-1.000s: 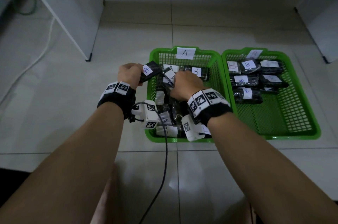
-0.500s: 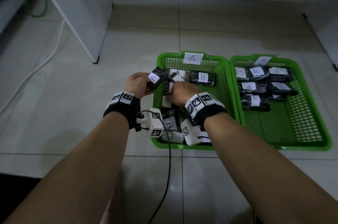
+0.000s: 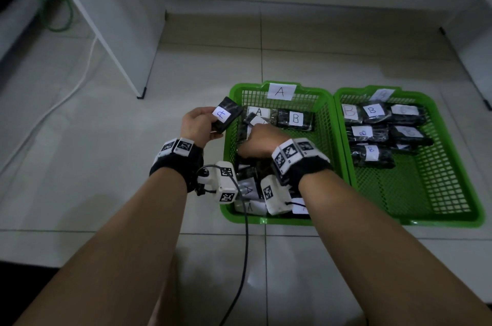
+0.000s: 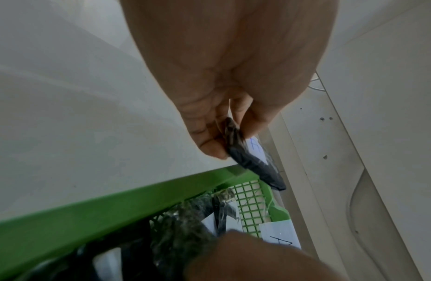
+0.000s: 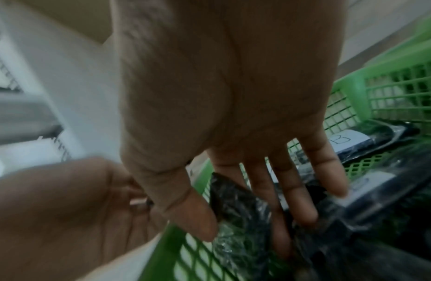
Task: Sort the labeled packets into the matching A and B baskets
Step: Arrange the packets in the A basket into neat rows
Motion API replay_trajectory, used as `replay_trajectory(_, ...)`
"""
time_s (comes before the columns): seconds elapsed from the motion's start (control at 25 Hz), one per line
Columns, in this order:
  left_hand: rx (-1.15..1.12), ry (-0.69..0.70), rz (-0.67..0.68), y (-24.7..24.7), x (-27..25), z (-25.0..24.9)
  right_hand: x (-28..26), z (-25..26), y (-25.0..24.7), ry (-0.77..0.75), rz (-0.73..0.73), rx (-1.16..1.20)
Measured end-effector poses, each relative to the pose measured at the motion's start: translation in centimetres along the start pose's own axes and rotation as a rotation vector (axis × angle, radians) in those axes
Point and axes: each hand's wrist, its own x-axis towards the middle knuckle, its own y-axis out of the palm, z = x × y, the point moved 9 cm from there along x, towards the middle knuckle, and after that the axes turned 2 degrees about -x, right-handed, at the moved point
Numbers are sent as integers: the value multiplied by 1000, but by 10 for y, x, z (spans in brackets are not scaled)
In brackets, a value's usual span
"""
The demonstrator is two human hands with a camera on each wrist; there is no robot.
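Two green baskets sit side by side on the floor: the A basket [image 3: 229,171] and the B basket [image 3: 439,221]. My left hand [image 3: 213,123] pinches a black packet labelled A [image 3: 225,118] just outside the A basket's left rim [image 4: 89,213]; the left wrist view shows that A packet [image 4: 253,161] edge-on. My right hand [image 3: 255,136] is down in the A basket's pile. In the right wrist view an upright black packet [image 5: 236,245] stands between the thumb and fingers of the right hand [image 5: 248,214]. A packet labelled B [image 3: 295,118] lies at the back of the A basket.
Several B packets [image 3: 370,134] fill the back half of the B basket. A white cabinet panel [image 3: 114,19] stands at the back left, with a white cable [image 3: 66,91] on the tiles. A dark cable [image 3: 243,259] trails from my left wrist.
My right hand has shifted left inside the A basket, toward its left wall. The left hand still holds the A packet by the rim, now slightly further outside it.
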Motion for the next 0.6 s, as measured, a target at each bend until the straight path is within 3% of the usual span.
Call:
replay_trajectory(0.16, -2, 78, -67, -2, 5, -15, -6, -29, -21, 105, 108, 433)
replay_trajectory(0.28, 18, 136, -54, 10, 2, -26, -14, -53, -28, 82, 141, 755)
replay_trajectory(0.4, 33, 162, -29, 25, -2, -34, -23, -78, -41, 32, 41, 955)
replay_trajectory(0.6, 93, 170, 45, 58, -13, -39, -37, -113, -70, 6, -252, 870)
